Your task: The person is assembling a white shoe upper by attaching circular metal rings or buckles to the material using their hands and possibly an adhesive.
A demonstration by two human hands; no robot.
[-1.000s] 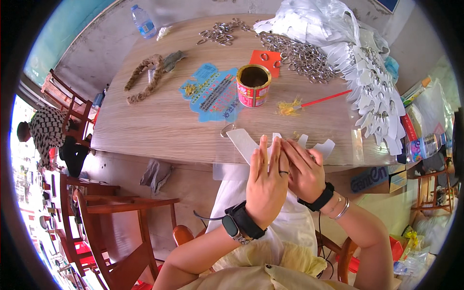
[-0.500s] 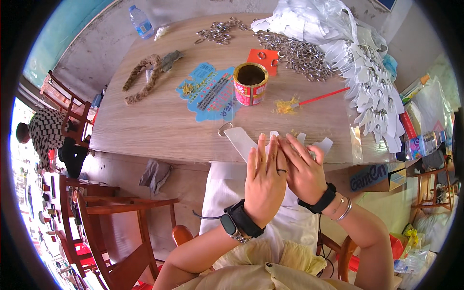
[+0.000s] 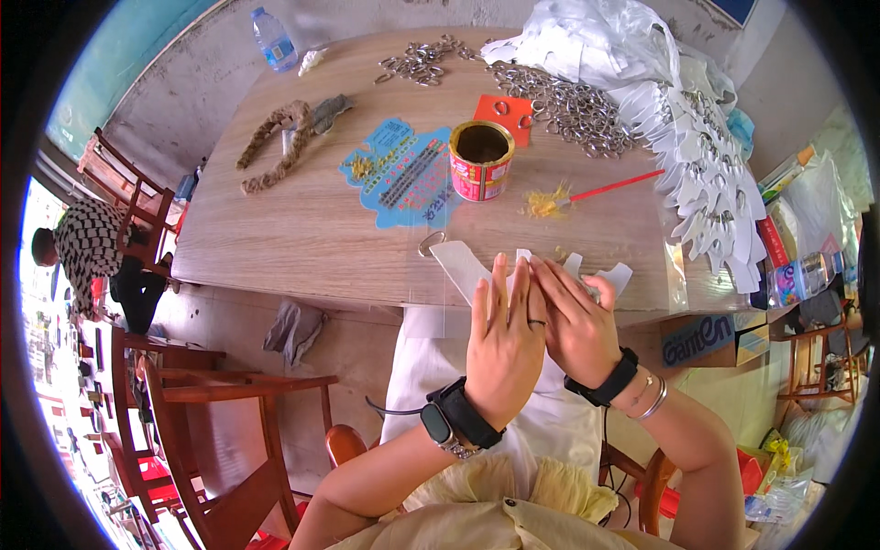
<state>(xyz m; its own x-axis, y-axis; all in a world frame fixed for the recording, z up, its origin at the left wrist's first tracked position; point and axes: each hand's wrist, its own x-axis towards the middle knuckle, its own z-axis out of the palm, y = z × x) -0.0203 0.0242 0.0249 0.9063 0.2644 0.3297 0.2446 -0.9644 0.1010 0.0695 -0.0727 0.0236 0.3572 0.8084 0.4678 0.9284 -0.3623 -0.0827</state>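
Note:
At the table's near edge lies a flat white cut-out piece (image 3: 458,268), its pale ends showing left and right of my hands while the middle is hidden under them. My left hand (image 3: 507,344) presses flat on it, fingers stretched out. Beside it, my right hand (image 3: 580,325) also lies flat with extended fingers, its fingertips touching the left hand's. A metal ring (image 3: 431,243) sits by the piece's left end. Beyond my hands stand an opened red tin (image 3: 481,179) and a red-handled brush (image 3: 614,186) with yellow, glue-like stuff at its tip.
A blue printed card (image 3: 403,183) lies left of the tin, a red card (image 3: 518,128) behind it. Metal rings (image 3: 587,115) are heaped at the back. White pieces with rings (image 3: 706,174) hang along the right edge. Fuzzy brown loop (image 3: 275,147) and water bottle (image 3: 273,41) are left.
Both hands keep their place on the white piece. The view has shifted very slightly, so the things on the table appear a little further right.

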